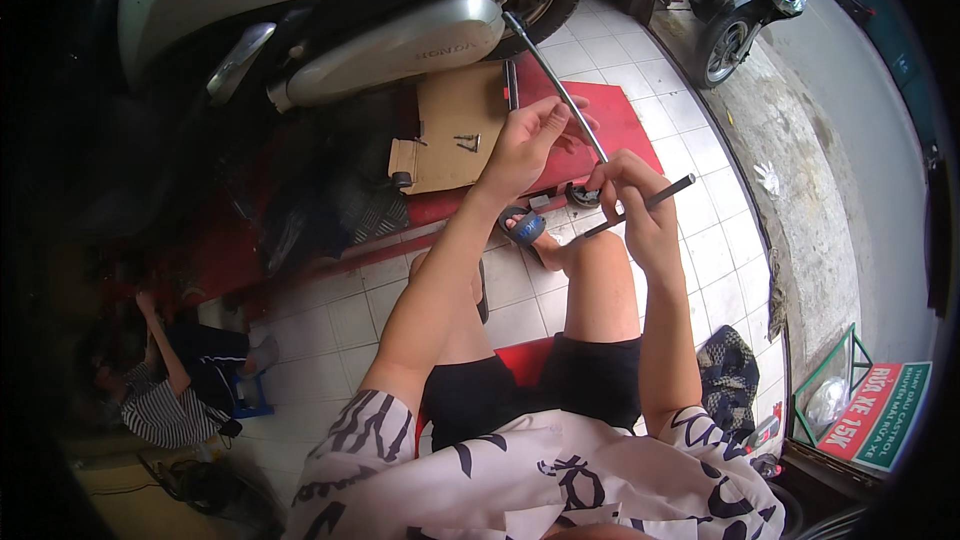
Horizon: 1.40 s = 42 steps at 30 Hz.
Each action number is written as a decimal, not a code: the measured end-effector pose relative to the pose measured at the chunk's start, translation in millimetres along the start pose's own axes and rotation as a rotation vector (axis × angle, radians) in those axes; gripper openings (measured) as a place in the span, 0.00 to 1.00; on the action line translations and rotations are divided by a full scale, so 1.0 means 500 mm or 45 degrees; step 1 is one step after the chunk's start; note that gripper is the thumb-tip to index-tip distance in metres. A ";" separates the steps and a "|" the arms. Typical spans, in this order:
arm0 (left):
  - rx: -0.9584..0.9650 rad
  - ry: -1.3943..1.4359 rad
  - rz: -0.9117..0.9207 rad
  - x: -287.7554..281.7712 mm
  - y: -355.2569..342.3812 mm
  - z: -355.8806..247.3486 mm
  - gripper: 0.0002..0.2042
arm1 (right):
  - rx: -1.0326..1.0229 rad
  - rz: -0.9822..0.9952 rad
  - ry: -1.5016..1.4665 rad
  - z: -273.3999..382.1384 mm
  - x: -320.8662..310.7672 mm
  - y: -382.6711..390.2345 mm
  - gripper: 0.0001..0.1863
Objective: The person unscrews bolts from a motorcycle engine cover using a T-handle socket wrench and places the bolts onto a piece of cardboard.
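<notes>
A long T-handle socket wrench [538, 58] slants from the lower casing [400, 48] of a parked scooter toward me. Its far end meets the right end of that silver casing; whether it sits on a bolt is too small to tell. My right hand [642, 215] is closed around the middle of the crossbar, whose dark ends stick out on both sides. Farther up the shaft, my left hand [530, 145] curls loosely round it, thumb on one side and fingers on the other. Several bolts [467, 142] lie on a cardboard sheet [445, 105] beneath the casing.
The scooter stands over a red platform [625, 120]. A narrow black tool [511, 85] rests by the cardboard's right edge. At lower left, another person [175, 400] in a striped top sits low. A motorbike [735, 25] is parked outside; a red and green sign [870, 415] stands lower right.
</notes>
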<state>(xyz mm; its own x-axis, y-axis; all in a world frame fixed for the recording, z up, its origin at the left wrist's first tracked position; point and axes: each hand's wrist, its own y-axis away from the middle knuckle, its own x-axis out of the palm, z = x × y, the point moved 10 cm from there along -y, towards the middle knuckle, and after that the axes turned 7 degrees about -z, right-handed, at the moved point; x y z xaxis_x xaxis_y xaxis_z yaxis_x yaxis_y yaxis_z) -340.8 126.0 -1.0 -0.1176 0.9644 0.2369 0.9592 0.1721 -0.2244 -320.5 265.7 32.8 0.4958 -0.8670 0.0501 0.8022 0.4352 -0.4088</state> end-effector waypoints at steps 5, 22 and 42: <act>-0.020 0.107 -0.097 -0.051 -0.078 0.024 0.17 | 0.102 -0.062 0.140 -0.020 0.032 -0.064 0.11; 0.030 0.367 -0.102 -0.061 -0.117 0.038 0.16 | 0.049 -0.097 0.234 -0.020 0.034 -0.100 0.13; -0.041 0.469 -0.115 -0.084 -0.131 0.026 0.17 | -0.085 -0.105 0.556 0.011 0.072 -0.124 0.11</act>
<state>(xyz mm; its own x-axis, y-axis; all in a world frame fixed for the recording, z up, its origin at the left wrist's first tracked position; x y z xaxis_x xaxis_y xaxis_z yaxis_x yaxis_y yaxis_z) -401.9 76.8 -8.8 -0.1074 0.8079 0.5795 0.9574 0.2412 -0.1588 -350.6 208.6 64.9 0.2327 -0.9255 -0.2989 0.8029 0.3562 -0.4779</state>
